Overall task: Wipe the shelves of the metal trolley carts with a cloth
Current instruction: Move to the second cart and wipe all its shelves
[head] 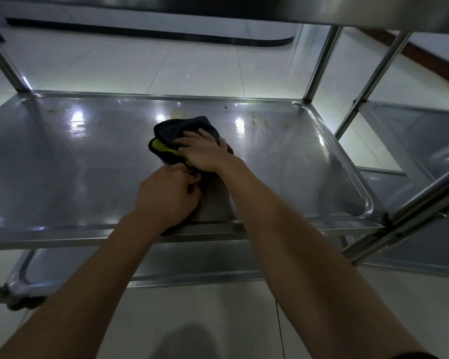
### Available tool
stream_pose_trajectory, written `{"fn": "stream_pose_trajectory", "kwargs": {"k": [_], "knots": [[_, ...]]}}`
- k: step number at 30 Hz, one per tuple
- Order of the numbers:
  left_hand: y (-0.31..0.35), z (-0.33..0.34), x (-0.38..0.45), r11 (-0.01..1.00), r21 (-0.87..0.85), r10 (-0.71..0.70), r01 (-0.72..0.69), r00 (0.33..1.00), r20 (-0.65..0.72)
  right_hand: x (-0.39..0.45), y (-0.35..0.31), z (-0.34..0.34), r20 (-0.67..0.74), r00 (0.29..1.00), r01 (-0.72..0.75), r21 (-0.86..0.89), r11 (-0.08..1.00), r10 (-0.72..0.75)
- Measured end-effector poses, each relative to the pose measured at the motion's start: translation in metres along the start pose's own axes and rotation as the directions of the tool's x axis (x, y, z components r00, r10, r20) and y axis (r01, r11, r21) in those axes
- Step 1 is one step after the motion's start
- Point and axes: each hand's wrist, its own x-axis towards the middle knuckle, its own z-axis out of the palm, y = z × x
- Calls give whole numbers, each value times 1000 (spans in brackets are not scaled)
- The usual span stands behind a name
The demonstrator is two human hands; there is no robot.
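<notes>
Two hands meet at one dark cloth (186, 130) bunched on the middle shelf (62, 161) of the metal trolley cart, and every place below is given from that cloth. Left of the cloth the shelf runs wide and glossy, with bright reflections and a small speck near the far rim. Just nearer than the cloth and a little left of it, the left hand (166, 195) has its fingers curled in, pinching the cloth's near edge. The cloth itself is a dark wad with a yellow-green lining showing on its left side, lying about midway along the shelf and closer to the far rim than to the near one. On its right half the right hand (205, 151) lies palm down, fingers spread and bent over the fabric, pressing it to the metal. Beyond the cloth and to its right, yellowish smears (259, 120) mark the shelf near the far rim. The shelf's long axis runs left to right, so a wiping stroke likely sweeps sideways, and the right hand, on top of the cloth, is better placed to drive it toward those smears. Further right stands a second cart (412, 130)
</notes>
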Motion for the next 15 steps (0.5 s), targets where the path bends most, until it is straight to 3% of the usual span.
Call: {"fn": "stream_pose_trajectory", "kwargs": {"k": [5,7,12,15], "knots": [[6,-6,1,1000,20,6,-6,1000,26,-19,39,-13,-43,998,-47,-28,999,45],[8,-7,1,1000,24,-5,5,1000,22,-33,72,-25,-79,988,-133,-43,990,129],[6,-4,-1,1000,-11,-7,7,1000,19,-91,161,-58,-255,899,-374,-22,927,356],[5,-2,-2,1000,-18,5,-5,1000,6,-126,188,-65,-347,839,-439,24,898,420]]}}
